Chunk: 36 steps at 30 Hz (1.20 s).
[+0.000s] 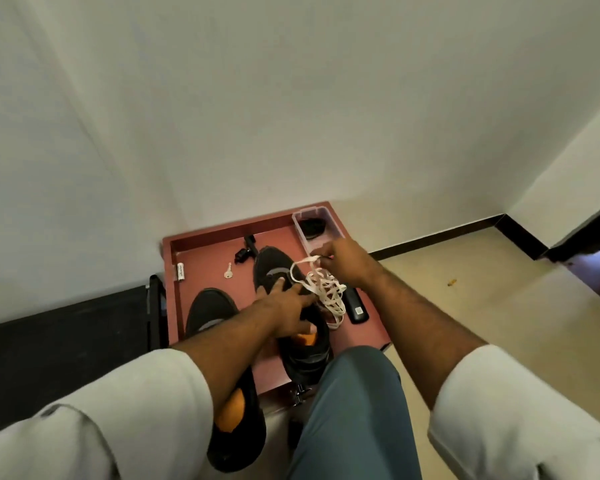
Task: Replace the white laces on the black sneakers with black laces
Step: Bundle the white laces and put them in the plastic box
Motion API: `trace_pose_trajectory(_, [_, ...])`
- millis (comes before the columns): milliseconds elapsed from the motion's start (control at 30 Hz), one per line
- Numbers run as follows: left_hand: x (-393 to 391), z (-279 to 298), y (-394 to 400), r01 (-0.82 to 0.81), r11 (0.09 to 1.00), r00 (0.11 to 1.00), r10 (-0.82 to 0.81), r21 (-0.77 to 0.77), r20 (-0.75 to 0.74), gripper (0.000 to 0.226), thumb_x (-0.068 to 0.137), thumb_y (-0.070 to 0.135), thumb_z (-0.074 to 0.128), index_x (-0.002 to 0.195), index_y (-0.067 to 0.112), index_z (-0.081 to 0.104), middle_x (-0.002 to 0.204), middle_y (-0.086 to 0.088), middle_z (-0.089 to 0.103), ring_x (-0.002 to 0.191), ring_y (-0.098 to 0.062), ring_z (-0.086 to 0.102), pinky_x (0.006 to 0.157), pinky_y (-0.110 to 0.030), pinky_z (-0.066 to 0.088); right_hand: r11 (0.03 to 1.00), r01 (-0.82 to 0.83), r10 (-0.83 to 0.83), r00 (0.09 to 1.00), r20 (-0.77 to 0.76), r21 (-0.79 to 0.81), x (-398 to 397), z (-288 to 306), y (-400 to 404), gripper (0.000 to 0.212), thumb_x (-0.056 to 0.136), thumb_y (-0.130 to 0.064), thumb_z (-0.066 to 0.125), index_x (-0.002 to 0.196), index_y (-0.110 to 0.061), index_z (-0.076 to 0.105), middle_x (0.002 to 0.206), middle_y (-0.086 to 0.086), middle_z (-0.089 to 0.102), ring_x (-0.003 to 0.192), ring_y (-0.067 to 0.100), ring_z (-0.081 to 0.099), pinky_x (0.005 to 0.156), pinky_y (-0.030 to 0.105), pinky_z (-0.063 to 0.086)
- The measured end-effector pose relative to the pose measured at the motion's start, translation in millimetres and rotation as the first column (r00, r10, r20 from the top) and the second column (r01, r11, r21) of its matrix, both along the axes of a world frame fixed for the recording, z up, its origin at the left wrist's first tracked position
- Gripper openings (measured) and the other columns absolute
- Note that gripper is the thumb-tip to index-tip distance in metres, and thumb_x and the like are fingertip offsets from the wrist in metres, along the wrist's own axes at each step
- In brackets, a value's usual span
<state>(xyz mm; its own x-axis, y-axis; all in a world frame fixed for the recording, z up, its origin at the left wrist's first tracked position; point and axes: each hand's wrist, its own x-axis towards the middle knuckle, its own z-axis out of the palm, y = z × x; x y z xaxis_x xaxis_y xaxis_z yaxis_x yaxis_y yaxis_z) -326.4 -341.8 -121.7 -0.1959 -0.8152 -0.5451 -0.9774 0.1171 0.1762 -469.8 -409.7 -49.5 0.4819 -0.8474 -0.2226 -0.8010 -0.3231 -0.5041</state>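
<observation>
From the head camera, your left hand lies flat with straight fingers pressing on the right sneaker, covering its middle; your knee hides its heel. Your right hand pinches the white lace, which trails loose over the shoe's right side onto the counter. The left sneaker lies partly under your left forearm, its heel overhanging the near edge. What sits dark inside the clear box at the far right corner is hard to make out. A black remote lies just right of the lace, near the counter's right edge. A key lies on open surface far left.
</observation>
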Motion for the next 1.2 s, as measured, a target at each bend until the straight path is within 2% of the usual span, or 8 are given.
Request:
trace_pose_trajectory(133, [-12.1,-2.6,-0.8,0.100,0.994,0.990,-0.095,-0.036,0.107,0.084,0.084,0.068,0.054,0.153,0.043,0.013,0.165,-0.002,-0.003,0.148,-0.039,-0.012,0.110,-0.071,-0.004,0.988,0.149,-0.141,0.979,0.144,-0.044,-10.4,-28.8,4.9,0.023,0.096,-0.018,0.057,0.114,-0.013,0.072,0.105,0.003,0.072,0.089,0.015,0.065,0.076,0.026,0.048])
trace_pose_trajectory(433, [3.1,6.0,3.4,0.263,0.965,0.938,-0.253,-0.010,0.235,0.052,0.099,0.053,0.041,0.146,0.034,0.035,0.154,0.000,0.034,0.147,-0.031,0.020,0.111,-0.072,0.002,0.962,0.271,-0.272,0.944,0.189,0.027,-27.2,-41.2,10.2,0.018,0.085,-0.016,0.072,0.102,-0.013,0.075,0.097,0.002,0.075,0.082,0.012,0.068,0.080,0.035,0.058])
trace_pose_trajectory(567, [6.1,8.7,3.6,-0.219,0.949,0.954,0.161,-0.225,-0.253,0.051,0.092,0.046,0.058,0.139,0.029,0.046,0.145,0.002,0.047,0.138,-0.025,0.039,0.112,-0.062,0.027,0.973,0.231,-0.232,0.951,0.206,0.026,-23.0,-37.1,14.7,0.019,0.083,-0.014,0.075,0.101,-0.011,0.075,0.095,0.002,0.075,0.083,0.013,0.070,0.080,0.033,0.059])
trace_pose_trajectory(733, [0.6,38.5,0.1,-0.564,0.824,0.474,0.375,0.052,-0.797,0.036,0.085,0.018,0.074,0.120,0.027,0.067,0.113,0.007,0.070,0.107,-0.016,0.064,0.103,-0.045,0.047,0.985,0.157,-0.170,0.902,0.398,0.067,-15.9,2.8,21.6,0.010,0.082,-0.016,0.076,0.091,-0.016,0.079,0.080,-0.006,0.075,0.074,0.007,0.071,0.076,0.030,0.059])
trace_pose_trajectory(800, [8.9,48.0,0.5,-0.614,0.787,0.537,0.369,-0.052,-0.759,0.011,0.086,0.018,0.073,0.090,0.028,0.075,0.082,0.006,0.073,0.081,-0.022,0.069,0.085,-0.047,0.056,0.981,0.177,-0.191,0.868,0.458,0.073,-15.4,17.4,23.4,0.008,0.082,-0.015,0.076,0.089,-0.016,0.078,0.079,-0.005,0.075,0.075,0.008,0.071,0.077,0.030,0.059])
trace_pose_trajectory(933, [33.2,56.0,11.8,-0.543,0.809,0.715,0.302,-0.228,-0.630,0.019,0.089,0.016,0.068,0.104,0.026,0.075,0.095,0.004,0.075,0.076,-0.010,0.066,0.076,-0.034,0.057,0.952,0.307,-0.263,0.814,0.517,0.001,-15.7,32.6,23.6,0.008,0.082,-0.015,0.076,0.091,-0.015,0.077,0.089,-0.007,0.066,0.084,0.006,0.064,0.075,0.019,0.051])
trace_pose_trajectory(1067, [62.1,62.6,33.3,-0.307,0.931,0.951,0.297,-0.196,-0.080,0.054,0.087,0.014,0.068,0.135,0.034,0.054,0.134,0.003,0.060,0.117,-0.017,0.058,0.101,-0.042,0.046,0.930,0.361,-0.256,0.775,0.578,-0.071,-13.9,47.6,30.7,0.013,0.085,-0.017,0.073,0.097,-0.015,0.077,0.086,-0.011,0.067,0.083,0.001,0.063,0.079,0.022,0.053])
trace_pose_trajectory(1200, [61.3,97.2,50.9,-0.443,0.895,0.705,0.388,0.059,-0.594,0.088,0.083,0.008,0.073,0.153,0.031,0.025,0.151,0.003,0.040,0.126,-0.009,0.043,0.096,-0.017,0.042,0.989,0.150,-0.122,0.818,0.562,-0.004,-6.0,62.9,43.7,0.016,0.086,-0.018,0.073,0.101,-0.013,0.077,0.082,-0.006,0.073,0.073,0.004,0.069,0.068,0.026,0.057])
